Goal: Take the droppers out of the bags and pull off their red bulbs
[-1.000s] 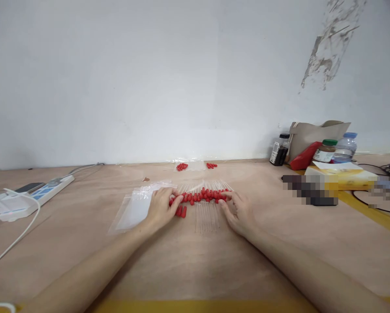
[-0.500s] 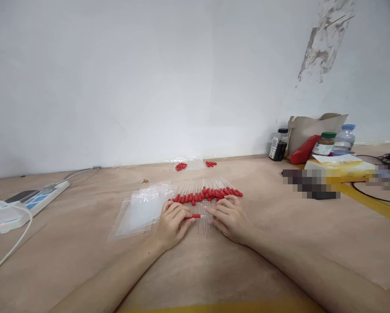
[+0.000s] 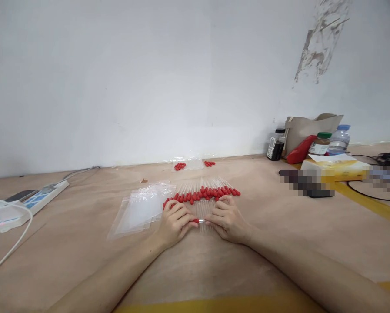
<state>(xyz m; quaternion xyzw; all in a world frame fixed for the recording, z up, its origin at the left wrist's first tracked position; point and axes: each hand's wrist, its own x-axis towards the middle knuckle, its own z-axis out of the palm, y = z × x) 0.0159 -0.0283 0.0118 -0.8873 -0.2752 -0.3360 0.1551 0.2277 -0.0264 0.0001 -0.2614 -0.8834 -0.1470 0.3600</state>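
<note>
Just on the near side of a row of red-bulbed tubes (image 3: 211,191), a person's left hand (image 3: 177,220) pinches a red bulb (image 3: 196,221) in a narrow grip, while the right hand (image 3: 229,220) pinches a slim clear tube (image 3: 201,221) in line with it. Clear plastic bags (image 3: 141,206) lie left of the row; two small clusters of red bulbs (image 3: 180,166) lie beyond it.
</note>
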